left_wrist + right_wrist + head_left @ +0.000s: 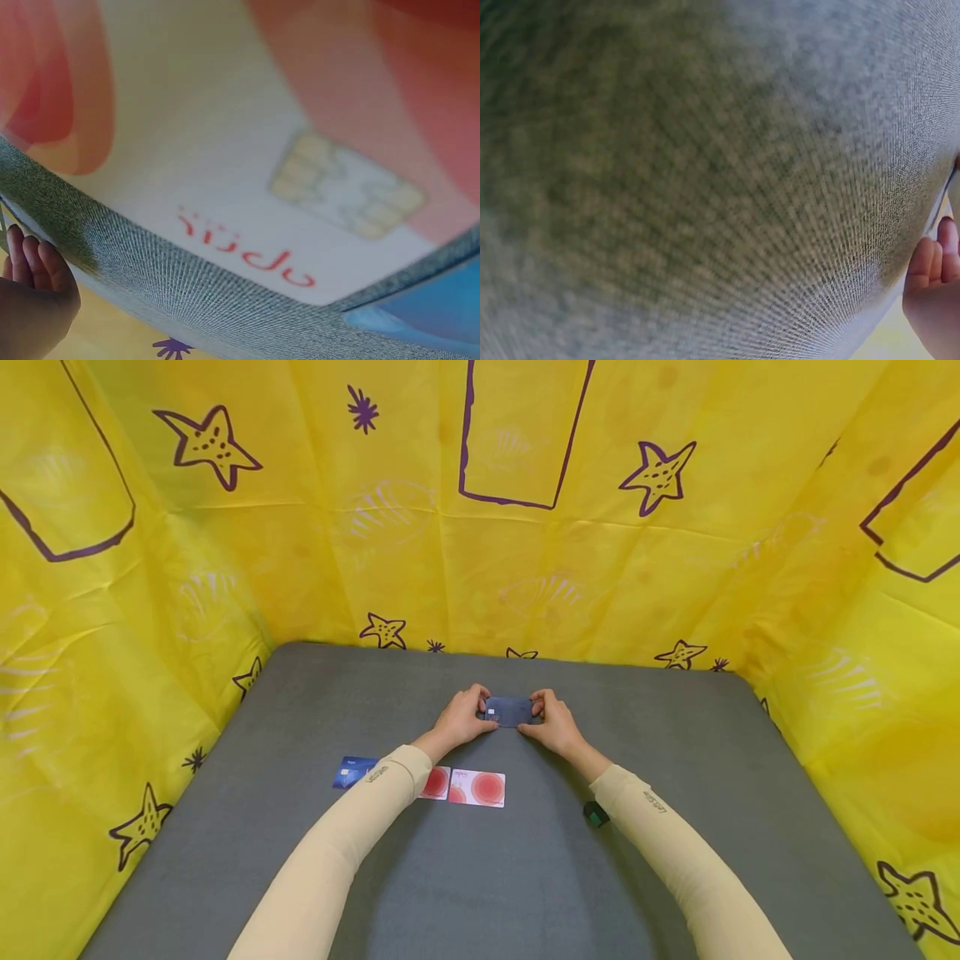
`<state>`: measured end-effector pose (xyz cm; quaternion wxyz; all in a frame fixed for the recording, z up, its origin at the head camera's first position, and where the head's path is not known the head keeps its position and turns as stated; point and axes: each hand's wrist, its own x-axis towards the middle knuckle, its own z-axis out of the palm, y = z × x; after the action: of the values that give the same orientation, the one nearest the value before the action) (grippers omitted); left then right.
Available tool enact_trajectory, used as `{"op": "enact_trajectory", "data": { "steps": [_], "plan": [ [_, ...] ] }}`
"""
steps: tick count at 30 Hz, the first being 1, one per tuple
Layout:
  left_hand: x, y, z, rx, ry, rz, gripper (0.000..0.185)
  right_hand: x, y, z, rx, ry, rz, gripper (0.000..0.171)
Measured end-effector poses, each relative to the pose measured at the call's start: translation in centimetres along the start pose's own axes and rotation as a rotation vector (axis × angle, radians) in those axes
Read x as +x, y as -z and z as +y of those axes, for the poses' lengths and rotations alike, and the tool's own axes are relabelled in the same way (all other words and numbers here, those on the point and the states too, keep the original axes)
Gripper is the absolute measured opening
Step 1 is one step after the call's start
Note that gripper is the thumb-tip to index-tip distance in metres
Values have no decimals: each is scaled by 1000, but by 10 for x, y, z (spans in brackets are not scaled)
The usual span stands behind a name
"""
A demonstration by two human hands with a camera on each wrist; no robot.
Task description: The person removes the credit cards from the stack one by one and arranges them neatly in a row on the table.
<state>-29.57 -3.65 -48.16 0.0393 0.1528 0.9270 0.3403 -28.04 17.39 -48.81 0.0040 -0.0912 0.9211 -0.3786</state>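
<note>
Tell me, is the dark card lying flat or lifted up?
Cannot tell: both hands, left and right, pinch the dark blue plastic card by its ends, hiding its underside.

red-circle card (436, 782) half under left sleeve (390, 777)

I am counting four cards: one dark card (508, 711), being pinched between one left hand (461, 720) and one right hand (553, 727); two white cards with red circles (477, 787), lying side by side; and one blue card (353, 772). I am also seeing one small green object (596, 814) lying on one grey mat (525, 877).
</note>
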Motion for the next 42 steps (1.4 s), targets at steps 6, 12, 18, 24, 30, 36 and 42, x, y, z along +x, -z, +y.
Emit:
{"op": "enact_trajectory", "data": {
  "steps": [6,12,18,24,30,36,42],
  "plan": [
    [-2,0,1,-12,3,-2,52,-3,1,-2,-4,1,-6,57],
    [-4,1,2,-12,3,-10,54,-6,3,-4,0,27,0,58],
    [-10,3,6,-18,-26,-23,54,-11,4,-3,14,38,-1,58],
    [-15,3,6,-38,-54,-21,54,-18,5,-1,36,59,5,58],
    [-19,2,8,-45,-85,-35,53,-27,8,1,37,54,8,58],
    [-24,1,12,-39,-107,-60,53,-36,11,3,47,66,5,57],
    [-29,0,15,-43,-107,-60,54,-44,13,4,46,67,2,56]
  ]
}}
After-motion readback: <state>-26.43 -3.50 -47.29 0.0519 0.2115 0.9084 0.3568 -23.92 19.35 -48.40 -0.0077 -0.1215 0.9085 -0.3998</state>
